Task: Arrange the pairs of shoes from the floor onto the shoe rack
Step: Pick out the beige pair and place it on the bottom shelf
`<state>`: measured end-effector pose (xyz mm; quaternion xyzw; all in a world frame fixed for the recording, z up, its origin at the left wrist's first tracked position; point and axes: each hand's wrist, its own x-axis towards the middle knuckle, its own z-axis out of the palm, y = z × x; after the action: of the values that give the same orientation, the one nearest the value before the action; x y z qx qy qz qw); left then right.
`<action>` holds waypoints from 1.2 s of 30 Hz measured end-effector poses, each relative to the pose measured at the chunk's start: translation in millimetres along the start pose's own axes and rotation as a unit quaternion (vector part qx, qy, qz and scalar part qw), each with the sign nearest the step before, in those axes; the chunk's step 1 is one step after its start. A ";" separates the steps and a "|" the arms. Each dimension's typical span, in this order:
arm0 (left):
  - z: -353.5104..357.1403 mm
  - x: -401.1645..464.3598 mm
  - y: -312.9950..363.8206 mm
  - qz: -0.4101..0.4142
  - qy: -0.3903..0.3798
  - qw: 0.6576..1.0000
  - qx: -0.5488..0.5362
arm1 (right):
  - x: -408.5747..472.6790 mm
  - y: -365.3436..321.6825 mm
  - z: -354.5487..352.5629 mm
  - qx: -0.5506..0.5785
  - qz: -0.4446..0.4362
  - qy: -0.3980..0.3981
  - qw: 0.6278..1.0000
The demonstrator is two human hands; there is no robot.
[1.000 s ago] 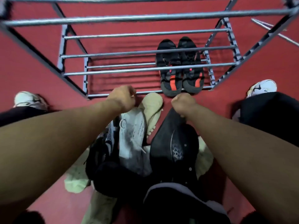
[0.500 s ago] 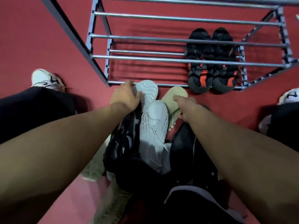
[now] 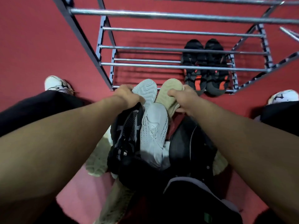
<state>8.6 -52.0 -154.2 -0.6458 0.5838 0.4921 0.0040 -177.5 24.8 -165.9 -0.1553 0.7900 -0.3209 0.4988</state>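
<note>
Half a second back the right hand only rested a knuckle beside the tan shoe; now its fingers are curled round that shoe's edge, pinching it, while the left hand, earlier cupped against the white upturned shoe, has closed its grasp on that shoe's side. Both shoes sit sole-up at the front of the pile, just before the lowest rail of the shoe rack. By my reckoning the person has moved from sorting to picking, though these two look like odd halves, not a pair, so a match must still be found. The white sole is ribbed, moulded rubber; the tan one is softer and matte, perhaps foam, though blur makes this uncertain. Below them lie a white perforated sneaker with a smooth upper and a black mesh trainer, jumbled on the red carpet. One black-and-red pair stands on the rack's bottom tier, behind thin shiny metal bars
</note>
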 end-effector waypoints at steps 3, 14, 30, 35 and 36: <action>-14.9 -44.6 9.1 0.073 0.019 0.996 0.054 | -47.2 -16.8 -23.7 -0.117 -0.122 0.021 0.985; 15.8 -177.7 12.4 0.308 0.157 0.894 0.287 | -156.3 98.7 -66.8 -0.511 -0.283 -0.079 0.807; 62.6 -135.0 -46.6 0.216 -0.246 0.897 0.297 | -137.2 124.0 -63.4 -0.430 -0.048 -0.044 0.901; 65.4 -135.9 -51.2 0.228 -0.184 0.934 0.207 | -125.2 123.3 -59.3 -0.381 0.083 -0.066 0.919; 62.9 -133.5 -52.9 0.221 -0.149 0.950 0.160 | -123.0 125.5 -57.5 -0.361 0.100 -0.074 0.924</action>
<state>31.2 101.4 -131.3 -0.4107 0.7756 0.4717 0.0852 -163.3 208.2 -147.3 -0.2681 0.8247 0.0501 0.4954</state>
